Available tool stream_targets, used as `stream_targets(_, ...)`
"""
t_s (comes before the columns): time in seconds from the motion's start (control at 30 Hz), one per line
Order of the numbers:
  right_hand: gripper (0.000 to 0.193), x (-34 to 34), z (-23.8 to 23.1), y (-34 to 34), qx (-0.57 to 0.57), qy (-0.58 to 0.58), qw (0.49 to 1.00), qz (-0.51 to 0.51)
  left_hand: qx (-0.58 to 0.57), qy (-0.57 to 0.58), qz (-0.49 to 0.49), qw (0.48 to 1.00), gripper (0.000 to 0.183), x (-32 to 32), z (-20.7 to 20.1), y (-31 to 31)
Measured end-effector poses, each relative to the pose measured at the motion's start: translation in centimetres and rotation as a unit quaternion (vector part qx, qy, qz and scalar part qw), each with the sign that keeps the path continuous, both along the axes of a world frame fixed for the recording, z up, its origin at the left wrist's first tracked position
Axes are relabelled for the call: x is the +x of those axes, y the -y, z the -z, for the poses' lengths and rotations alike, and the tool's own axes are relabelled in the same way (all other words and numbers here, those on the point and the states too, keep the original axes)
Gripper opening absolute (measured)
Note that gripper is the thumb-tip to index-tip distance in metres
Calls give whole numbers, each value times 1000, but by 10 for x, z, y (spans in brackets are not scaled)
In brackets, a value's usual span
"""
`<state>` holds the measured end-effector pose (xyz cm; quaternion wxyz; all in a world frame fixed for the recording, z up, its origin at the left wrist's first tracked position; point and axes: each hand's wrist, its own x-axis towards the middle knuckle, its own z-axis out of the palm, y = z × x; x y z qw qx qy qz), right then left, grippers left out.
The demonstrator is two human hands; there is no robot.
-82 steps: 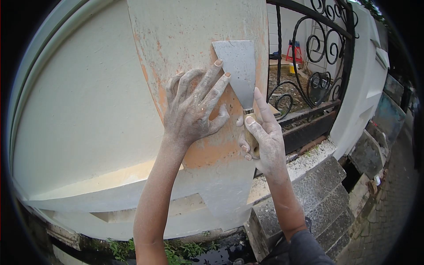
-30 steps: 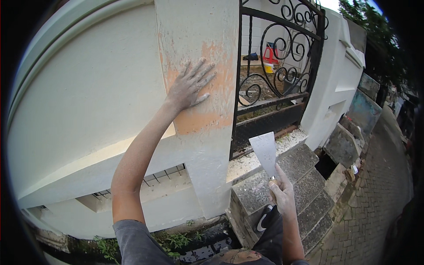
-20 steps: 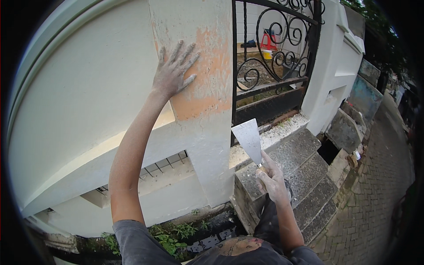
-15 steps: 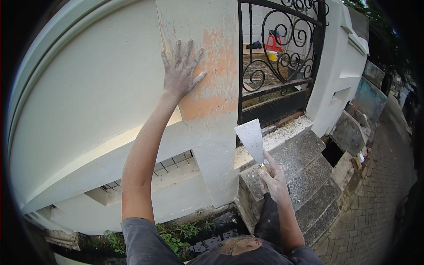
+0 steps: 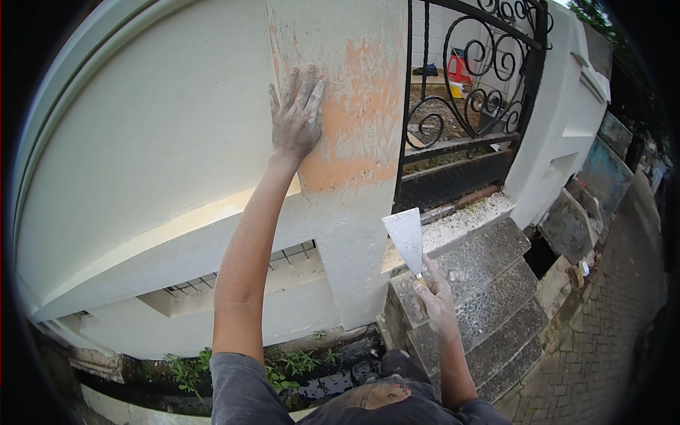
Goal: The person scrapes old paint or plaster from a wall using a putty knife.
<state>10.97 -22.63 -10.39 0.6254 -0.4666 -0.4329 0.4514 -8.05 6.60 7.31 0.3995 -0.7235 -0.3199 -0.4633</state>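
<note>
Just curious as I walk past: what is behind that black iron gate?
Through the black iron gate show a red stool-like thing, a yellow object and bare ground with planks. The gate's solid lower panel covers whatever lies low behind it.

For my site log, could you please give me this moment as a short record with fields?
Left hand: flat on the pillar, fingers spread, dusted white
Right hand: holds a putty knife, blade up, clear of the pillar
Pillar surface: pale coat with orange patches showing
Right of pillar: black iron gate
Below: grey stone steps
</note>
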Motion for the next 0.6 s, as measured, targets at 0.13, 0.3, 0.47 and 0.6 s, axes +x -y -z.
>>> stream_targets(0.13, 59, 6, 28, -2, -34, -38, 999, 5, 17, 83, 52, 995, 48, 6, 3, -3)
stream_targets(0.3, 58, 12, 58, 12, -62, -67, 996, -8, -14, 205, 95, 974, 53, 4, 13, -2)
stream_targets(0.47, 24, 34, 103, 38, -175, -6, 984, 12, -134, 130, -44, 981, 62, -2, 78, 36)
stream_targets(0.6, 17, 54, 165, 70, -239, 68, 968, -35, -226, 100, 62, 967, 56, -20, 210, 116)
